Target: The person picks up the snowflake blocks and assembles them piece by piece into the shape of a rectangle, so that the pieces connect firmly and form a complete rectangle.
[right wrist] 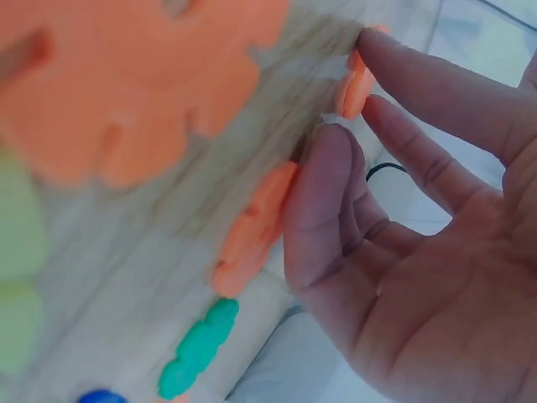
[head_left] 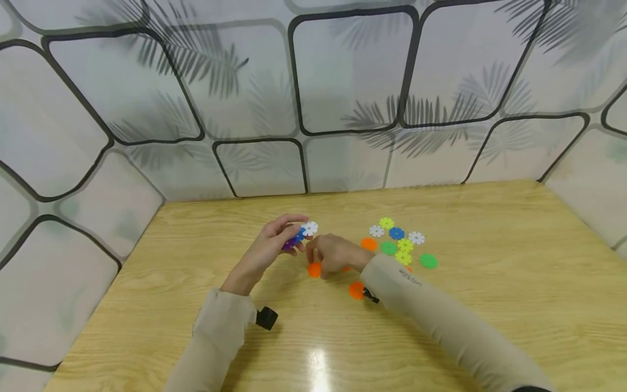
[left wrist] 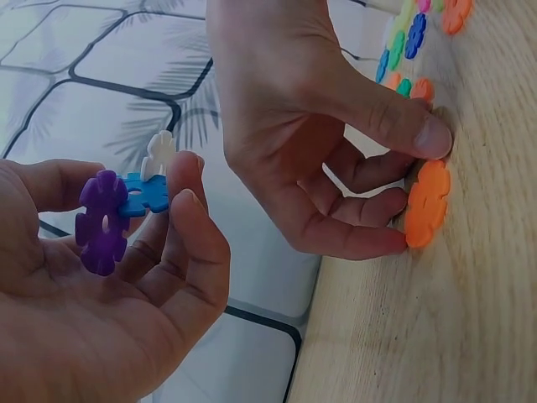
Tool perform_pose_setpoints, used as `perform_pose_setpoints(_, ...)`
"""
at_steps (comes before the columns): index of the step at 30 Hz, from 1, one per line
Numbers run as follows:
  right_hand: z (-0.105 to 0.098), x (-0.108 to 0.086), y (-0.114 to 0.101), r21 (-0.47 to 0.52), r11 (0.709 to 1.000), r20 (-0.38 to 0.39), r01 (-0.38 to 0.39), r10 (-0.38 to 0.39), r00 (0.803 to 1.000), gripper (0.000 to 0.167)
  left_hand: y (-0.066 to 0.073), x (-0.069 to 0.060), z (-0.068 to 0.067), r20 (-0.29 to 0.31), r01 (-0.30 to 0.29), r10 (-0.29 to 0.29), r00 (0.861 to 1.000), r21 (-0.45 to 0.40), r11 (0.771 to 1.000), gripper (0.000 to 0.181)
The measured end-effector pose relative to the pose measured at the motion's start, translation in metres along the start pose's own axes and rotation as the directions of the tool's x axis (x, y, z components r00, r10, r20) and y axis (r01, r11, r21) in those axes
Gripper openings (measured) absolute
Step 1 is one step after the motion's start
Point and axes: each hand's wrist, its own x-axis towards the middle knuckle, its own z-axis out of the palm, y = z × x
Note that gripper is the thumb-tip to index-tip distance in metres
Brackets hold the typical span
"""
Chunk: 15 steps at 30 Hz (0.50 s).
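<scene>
My left hand is raised over the table and holds three notched plastic discs slotted together: a purple disc, a blue disc and a white disc. In the left wrist view the purple one sits nearest the palm, and the white one stands at the far end. Just to the right, my right hand reaches down to an orange disc on the tabletop. Its thumb and a finger pinch that disc at opposite edges. The same orange disc shows between the fingertips in the right wrist view.
Loose discs lie to the right on the wooden table, among them a green disc, a blue disc, white and yellow ones. Another orange disc lies by the right sleeve. A patterned wall covering borders the table's back.
</scene>
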Motion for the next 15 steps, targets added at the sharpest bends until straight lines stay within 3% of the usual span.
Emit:
perform_pose_setpoints(9,0.0067,0.0006,-0.0077,-0.053,0.996,-0.038,-0.071,0.069,0.997,0.034,-0.0005,-0.0023,0.0012,-0.001,-0.003,0.003,1.0,-0.017,1.0,0.037)
perform_pose_setpoints(15,0.0087,0.0007,-0.0078,-0.132,0.99,-0.113,-0.047,0.032,0.993,0.029,0.0026,-0.0019,0.0008,-0.003,0.0,0.0,1.0,-0.016,1.0,0.037)
